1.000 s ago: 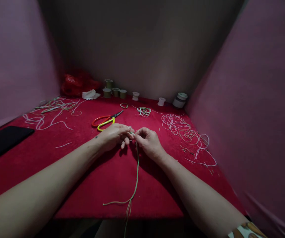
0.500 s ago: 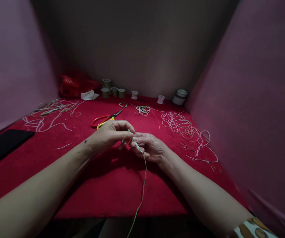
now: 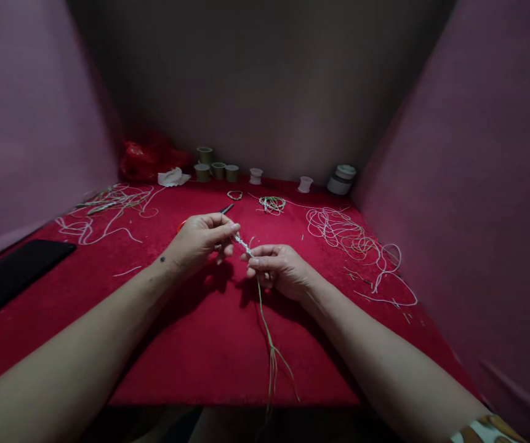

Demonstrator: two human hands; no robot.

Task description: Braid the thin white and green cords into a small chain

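A short braided cord (image 3: 243, 244), white and green, stretches between my two hands above the red cloth. My left hand (image 3: 207, 237) pinches its upper end between thumb and fingertips. At the lower end, the thumb and forefinger of my right hand (image 3: 279, 266) are closed on it. Loose green cord ends (image 3: 265, 320) hang below my right hand and split into several strands near the front edge. Behind my left hand lie scissors (image 3: 226, 210), mostly hidden, with a dark blade tip and a bit of red handle showing.
Tangled cords lie at left (image 3: 108, 209) and right (image 3: 343, 231). A small cord loop (image 3: 234, 195) and a cord bundle (image 3: 271, 204) rest behind my hands. Several thread spools (image 3: 202, 172), a lidded jar (image 3: 341, 179) and a red plastic bag (image 3: 149, 161) line the back. A black flat object (image 3: 20, 277) is at left.
My hands have moved apart, with the braided cord now drawn straight between them. The hanging strands have swung and spread. My left hand now covers most of the scissors.
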